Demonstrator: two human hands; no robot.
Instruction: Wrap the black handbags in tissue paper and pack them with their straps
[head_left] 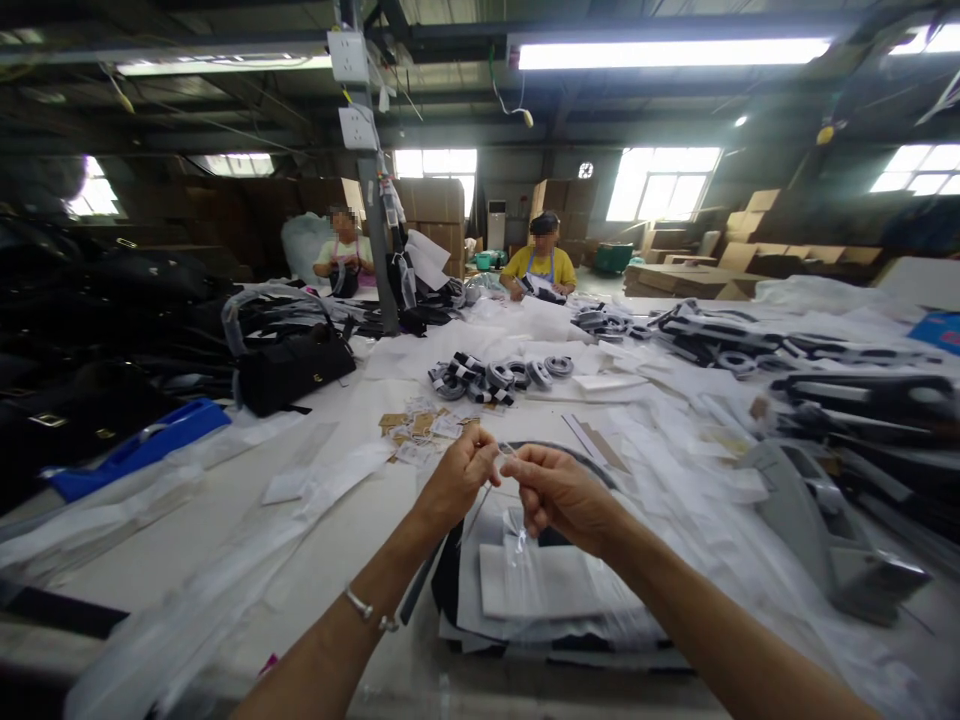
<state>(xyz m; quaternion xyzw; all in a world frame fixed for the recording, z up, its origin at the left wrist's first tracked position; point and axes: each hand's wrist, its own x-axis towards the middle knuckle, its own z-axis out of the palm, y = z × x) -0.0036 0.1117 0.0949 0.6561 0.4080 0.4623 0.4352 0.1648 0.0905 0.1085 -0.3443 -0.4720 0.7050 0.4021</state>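
My left hand [466,468] and my right hand [556,487] meet in front of me, each closed in a fingertip pinch. A thin pale string [504,448] runs between the two pinches; its exact kind is too small to make out. Just under them lies a black bag [448,575] with sheets of white paper [551,585] and clear film over it. The curved grey-wrapped handle [592,465] of the bag shows behind my right hand. Close beyond my left hand is a loose pile of small brown and white tags [424,425].
Wrapped strap coils [517,375] lie beyond the tags. A black handbag [296,370] stands left, a grey tape dispenser [832,530] right. White wrapping sheets [675,500] cover much of the table. Two people [541,262] work across it, near a post [379,230] with sockets.
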